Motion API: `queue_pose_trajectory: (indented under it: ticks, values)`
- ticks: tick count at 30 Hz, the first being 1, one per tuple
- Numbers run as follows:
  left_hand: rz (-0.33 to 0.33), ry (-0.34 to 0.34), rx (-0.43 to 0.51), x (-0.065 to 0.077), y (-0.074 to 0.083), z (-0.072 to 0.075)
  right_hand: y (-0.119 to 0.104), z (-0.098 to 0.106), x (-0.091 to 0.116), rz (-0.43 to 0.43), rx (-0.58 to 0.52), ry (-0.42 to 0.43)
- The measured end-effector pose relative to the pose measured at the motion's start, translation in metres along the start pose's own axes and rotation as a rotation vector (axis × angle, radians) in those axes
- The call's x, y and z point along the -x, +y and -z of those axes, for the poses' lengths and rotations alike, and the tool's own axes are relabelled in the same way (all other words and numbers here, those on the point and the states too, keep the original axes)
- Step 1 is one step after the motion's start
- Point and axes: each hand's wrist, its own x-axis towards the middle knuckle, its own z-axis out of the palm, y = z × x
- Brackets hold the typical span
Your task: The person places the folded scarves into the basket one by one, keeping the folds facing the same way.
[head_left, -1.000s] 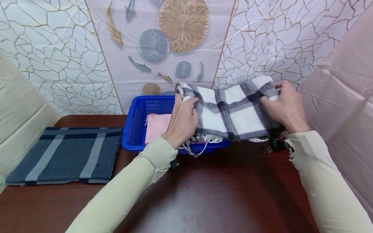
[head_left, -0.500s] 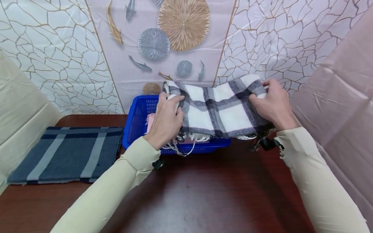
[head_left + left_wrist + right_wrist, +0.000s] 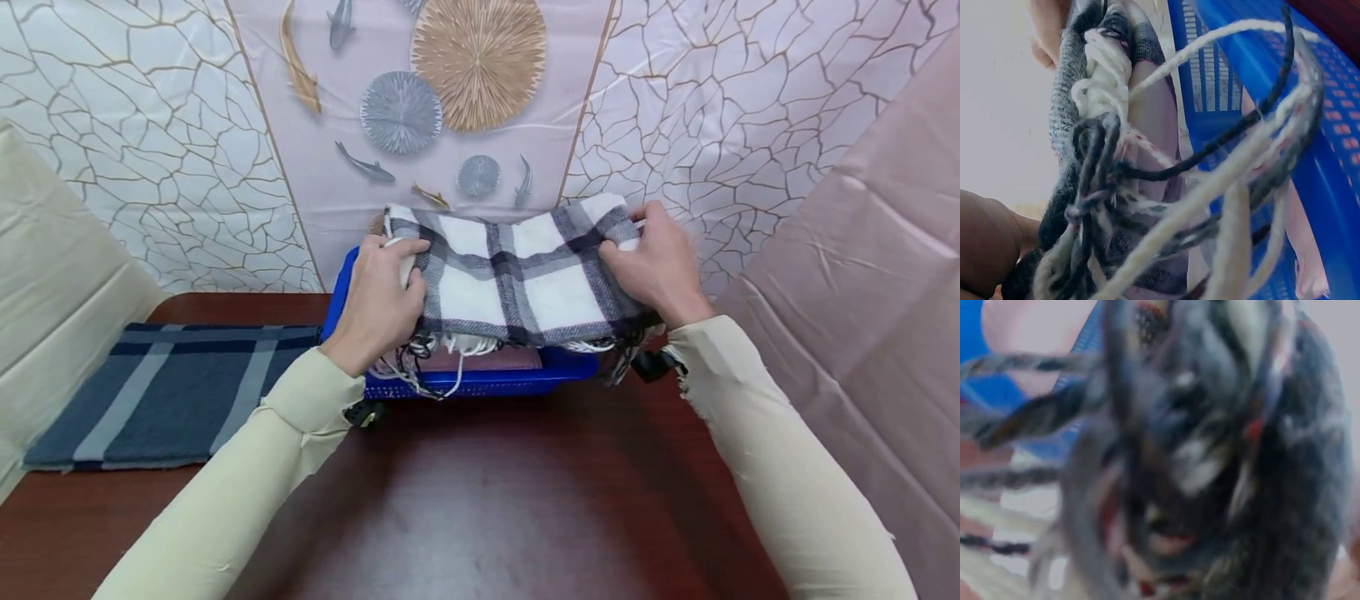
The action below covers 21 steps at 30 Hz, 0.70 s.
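Pinching with curled fingers (image 3: 412, 247) at both ends of a plaid cloth (image 3: 517, 279)

Gripping one end with the left hand (image 3: 378, 302), bending thumb and fingers around the folded edge. Gripping the opposite end with the right hand (image 3: 660, 267), laying the thumb on the upper face and tucking fingers behind the far edge. Spanning the space between both hands with the folded cloth, holding it above the blue basket (image 3: 510, 382) and hiding most of the basket's inside from the head view.

Showing broad white squares crossed by charcoal and grey bands, deepening almost to black at the crossings. Displaying a soft, woolly surface, with fine slanting ribs in the grey bands. Dipping gently in the middle and sloping up toward the two far corners. Stacking several layers in the left wrist view, with a thick, fuzzy fold beside a knotted fringe (image 3: 1100, 100). Trailing twisted cords of white, black and grey from the near edge, dangling some in front of the basket rim. Blurring into dark loops in the right wrist view, probably of the same fringe.

Letting a strip of pink cloth (image 3: 487, 360) show inside the basket, just below the fringe. Seeing also, left of the basket, a folded grey-blue cloth (image 3: 187, 392) with pale stripes, lying flat on the reddish-brown table (image 3: 480, 500). Wearing cream sleeves (image 3: 232, 475) on both arms.
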Motion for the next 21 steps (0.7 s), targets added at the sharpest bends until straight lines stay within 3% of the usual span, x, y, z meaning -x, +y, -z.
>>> queue_pose_trajectory:
  ticks: [12,21]
  values:
    - [0.050,-0.022,-0.005,-0.005,-0.032,0.016,-0.015,-0.031,-0.008,0.018,-0.041,-0.062]
    - [0.087,-0.050,0.014,-0.001,-0.055,0.018,-0.010,-0.057,-0.007,0.024,-0.042,-0.105]
